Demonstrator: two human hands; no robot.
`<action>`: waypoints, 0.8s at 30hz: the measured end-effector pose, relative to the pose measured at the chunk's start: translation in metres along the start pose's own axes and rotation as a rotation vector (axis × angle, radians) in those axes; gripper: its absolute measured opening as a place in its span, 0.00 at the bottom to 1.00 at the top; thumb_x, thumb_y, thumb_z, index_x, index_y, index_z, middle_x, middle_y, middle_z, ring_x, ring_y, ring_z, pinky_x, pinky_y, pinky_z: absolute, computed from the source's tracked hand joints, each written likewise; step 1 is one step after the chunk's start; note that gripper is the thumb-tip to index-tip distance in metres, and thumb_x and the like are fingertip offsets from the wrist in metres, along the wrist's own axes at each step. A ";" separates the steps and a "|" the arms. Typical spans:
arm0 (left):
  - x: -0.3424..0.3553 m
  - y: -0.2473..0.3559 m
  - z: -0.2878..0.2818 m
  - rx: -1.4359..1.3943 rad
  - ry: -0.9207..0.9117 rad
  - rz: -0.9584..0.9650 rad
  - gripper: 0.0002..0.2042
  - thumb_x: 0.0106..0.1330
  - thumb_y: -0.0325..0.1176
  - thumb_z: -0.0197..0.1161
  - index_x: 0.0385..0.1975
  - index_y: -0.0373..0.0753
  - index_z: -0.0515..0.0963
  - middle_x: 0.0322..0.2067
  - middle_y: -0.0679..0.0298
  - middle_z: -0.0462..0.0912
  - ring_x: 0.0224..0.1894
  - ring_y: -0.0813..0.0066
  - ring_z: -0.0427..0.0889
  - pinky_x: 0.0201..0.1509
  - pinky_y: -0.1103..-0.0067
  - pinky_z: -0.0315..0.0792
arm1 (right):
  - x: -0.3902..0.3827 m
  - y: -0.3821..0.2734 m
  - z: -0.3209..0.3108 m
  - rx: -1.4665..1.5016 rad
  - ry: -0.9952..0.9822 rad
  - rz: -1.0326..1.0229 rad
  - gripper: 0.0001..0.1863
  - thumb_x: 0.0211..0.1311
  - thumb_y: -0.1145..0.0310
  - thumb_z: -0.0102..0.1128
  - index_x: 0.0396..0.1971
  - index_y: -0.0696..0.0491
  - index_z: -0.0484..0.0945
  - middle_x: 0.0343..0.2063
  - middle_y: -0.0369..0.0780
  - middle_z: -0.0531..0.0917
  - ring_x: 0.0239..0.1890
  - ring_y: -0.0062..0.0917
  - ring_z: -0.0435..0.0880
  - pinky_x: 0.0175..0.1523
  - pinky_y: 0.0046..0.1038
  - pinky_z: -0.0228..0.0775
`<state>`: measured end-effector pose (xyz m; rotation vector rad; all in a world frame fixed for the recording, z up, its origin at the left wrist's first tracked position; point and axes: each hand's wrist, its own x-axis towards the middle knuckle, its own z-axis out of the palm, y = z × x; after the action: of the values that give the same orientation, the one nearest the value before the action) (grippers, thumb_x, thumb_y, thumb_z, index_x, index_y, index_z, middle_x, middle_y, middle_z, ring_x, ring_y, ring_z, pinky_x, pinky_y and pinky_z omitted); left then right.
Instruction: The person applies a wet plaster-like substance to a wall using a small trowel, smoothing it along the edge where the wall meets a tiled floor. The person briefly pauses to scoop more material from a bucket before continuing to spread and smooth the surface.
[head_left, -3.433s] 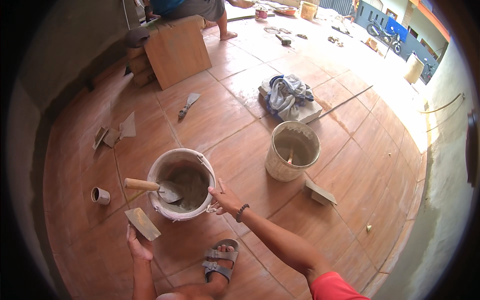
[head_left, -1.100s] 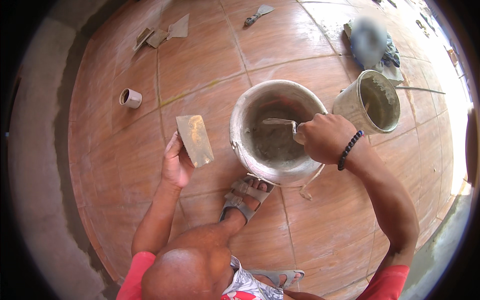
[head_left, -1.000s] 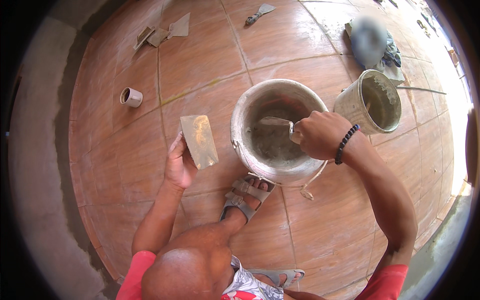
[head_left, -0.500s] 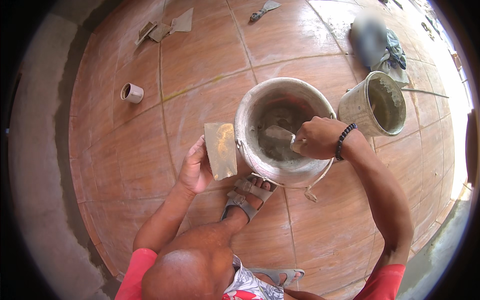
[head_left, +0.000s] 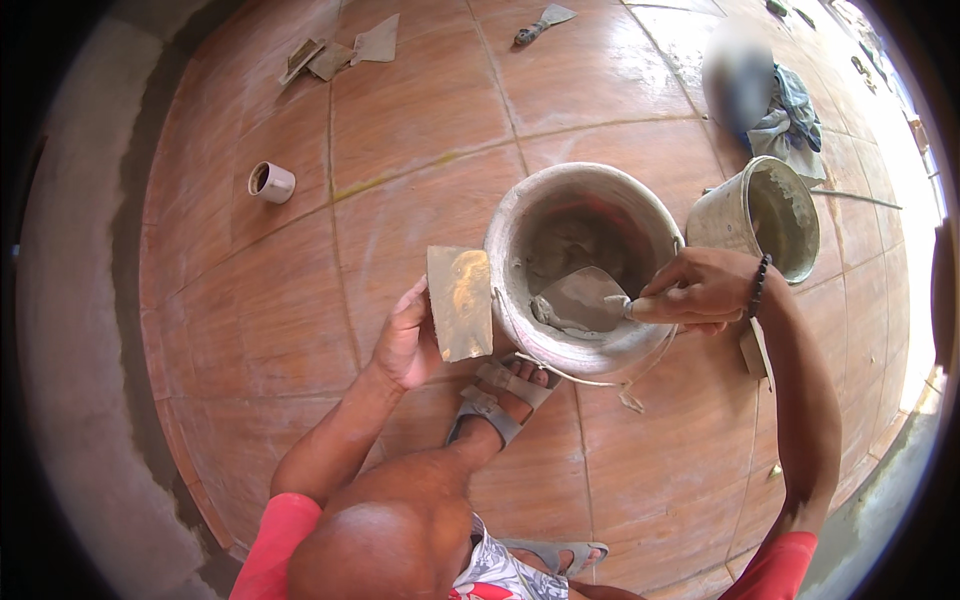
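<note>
Elbows bent, your hands work apart: the left hand (head_left: 408,340) grips a tile piece (head_left: 461,305) just left of the white bucket (head_left: 507,225); the right hand (head_left: 710,288) clasps a trowel (head_left: 585,300) over it, hiding part of the handle. A second bucket (head_left: 722,222) stands near; blur masks some of the cloth bundle (head_left: 795,108)

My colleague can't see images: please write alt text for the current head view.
A person's right hand holds a trowel over a bucket of grey paste; the left hand grips a flat grey slab beside it. A second bucket sits on the tiled floor.
</note>
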<state>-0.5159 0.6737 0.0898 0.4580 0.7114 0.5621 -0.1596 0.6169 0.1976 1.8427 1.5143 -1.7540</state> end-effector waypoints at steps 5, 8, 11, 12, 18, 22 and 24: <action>0.005 0.000 -0.003 -0.065 -0.035 -0.014 0.19 0.72 0.36 0.54 0.60 0.39 0.68 0.53 0.63 0.78 0.53 0.71 0.80 0.57 0.71 0.76 | -0.009 0.051 0.003 0.350 -0.038 -0.088 0.22 0.60 0.58 0.58 0.51 0.56 0.81 0.18 0.38 0.79 0.18 0.20 0.78 0.23 0.24 0.71; 0.007 0.001 0.000 -0.088 -0.049 -0.024 0.19 0.72 0.36 0.53 0.60 0.39 0.69 0.53 0.62 0.78 0.53 0.71 0.80 0.57 0.70 0.76 | -0.024 0.082 0.015 0.581 -0.020 -0.206 0.24 0.62 0.60 0.59 0.54 0.58 0.78 0.20 0.39 0.80 0.20 0.21 0.79 0.24 0.22 0.71; 0.008 0.003 0.008 -0.087 -0.056 -0.028 0.18 0.73 0.37 0.52 0.60 0.38 0.69 0.53 0.62 0.78 0.53 0.70 0.80 0.57 0.70 0.77 | -0.042 0.096 0.043 0.819 0.110 -0.284 0.26 0.61 0.60 0.62 0.55 0.63 0.76 0.21 0.40 0.80 0.20 0.22 0.80 0.24 0.22 0.71; 0.009 0.003 0.013 -0.105 -0.054 -0.035 0.18 0.73 0.37 0.52 0.59 0.38 0.69 0.53 0.62 0.78 0.53 0.70 0.80 0.57 0.70 0.77 | -0.044 0.099 0.053 0.877 0.157 -0.325 0.27 0.61 0.60 0.62 0.54 0.63 0.76 0.21 0.40 0.80 0.20 0.22 0.80 0.24 0.22 0.72; 0.017 -0.005 0.035 -0.218 -0.167 -0.158 0.19 0.74 0.40 0.50 0.59 0.37 0.70 0.53 0.61 0.79 0.54 0.69 0.79 0.59 0.68 0.74 | -0.040 0.088 0.103 0.881 0.432 -0.582 0.27 0.60 0.62 0.64 0.56 0.63 0.75 0.26 0.40 0.81 0.22 0.19 0.79 0.26 0.21 0.72; 0.025 -0.009 0.060 -0.298 -0.328 -0.236 0.19 0.74 0.41 0.49 0.57 0.37 0.71 0.53 0.61 0.79 0.55 0.69 0.78 0.61 0.67 0.72 | -0.030 0.078 0.133 0.708 0.732 -0.674 0.25 0.59 0.66 0.64 0.55 0.64 0.75 0.29 0.41 0.83 0.23 0.17 0.80 0.31 0.19 0.73; 0.026 -0.009 0.067 -0.350 -0.374 -0.242 0.19 0.73 0.39 0.49 0.57 0.35 0.71 0.53 0.59 0.79 0.55 0.68 0.78 0.61 0.68 0.72 | -0.020 0.083 0.146 0.580 0.865 -0.741 0.26 0.57 0.68 0.66 0.55 0.63 0.75 0.32 0.44 0.84 0.31 0.22 0.83 0.36 0.22 0.72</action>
<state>-0.4487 0.6696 0.1171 0.1386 0.2942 0.3484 -0.1872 0.4639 0.1314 2.8424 2.4326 -1.9083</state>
